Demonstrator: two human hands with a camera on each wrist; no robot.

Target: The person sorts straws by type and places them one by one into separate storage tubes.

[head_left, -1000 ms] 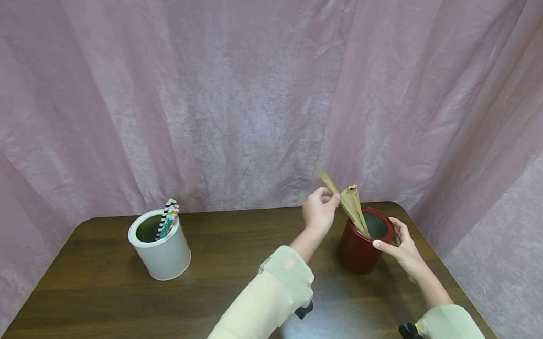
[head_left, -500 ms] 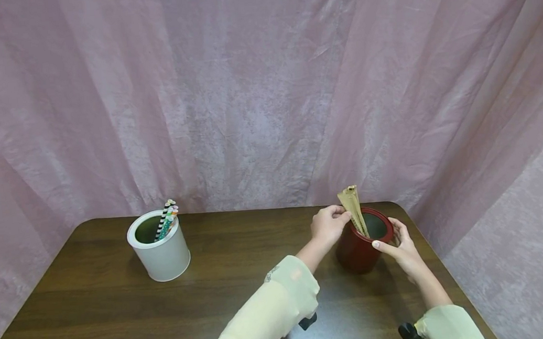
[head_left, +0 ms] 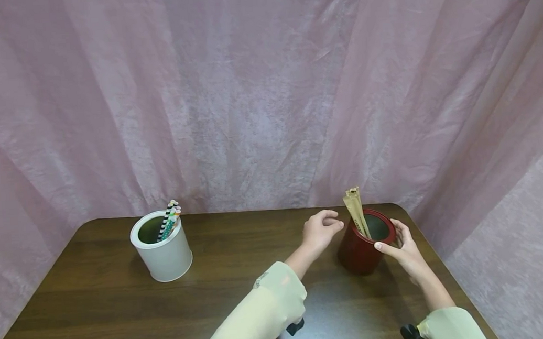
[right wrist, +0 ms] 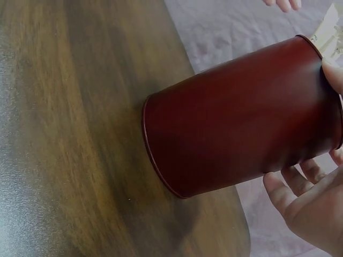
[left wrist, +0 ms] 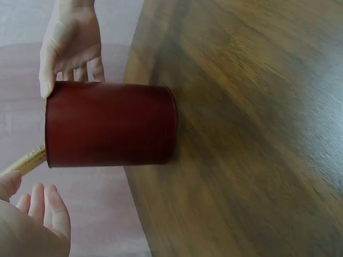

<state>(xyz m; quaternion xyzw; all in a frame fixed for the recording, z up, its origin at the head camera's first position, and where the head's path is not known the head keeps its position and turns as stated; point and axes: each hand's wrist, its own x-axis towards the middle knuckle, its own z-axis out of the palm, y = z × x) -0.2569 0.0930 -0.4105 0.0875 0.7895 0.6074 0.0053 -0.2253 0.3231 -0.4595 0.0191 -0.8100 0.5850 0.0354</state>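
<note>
A dark red cylindrical container (head_left: 359, 258) stands on the right of the table, with several slim tan sticks in printed paper-like sleeves (head_left: 357, 213) leaning in its left side. My right hand (head_left: 406, 252) holds the container from the right, thumb at the rim and fingers along the far side, as the right wrist view also shows. Just left of the container my left hand (head_left: 319, 232) hovers with loosely bent fingers and nothing in them. In the left wrist view its fingers (left wrist: 58, 211) are apart from the red wall.
A white cylindrical container (head_left: 166, 262) stands at the back left, holding several striped and dotted sticks (head_left: 168, 223). Both containers are on a brown wooden table (head_left: 121, 322). Behind it hangs a pink curtain (head_left: 247, 97).
My left hand lowered a tan stick into the red container among the others, let go and drew back left. The right hand has stayed at the rim.
</note>
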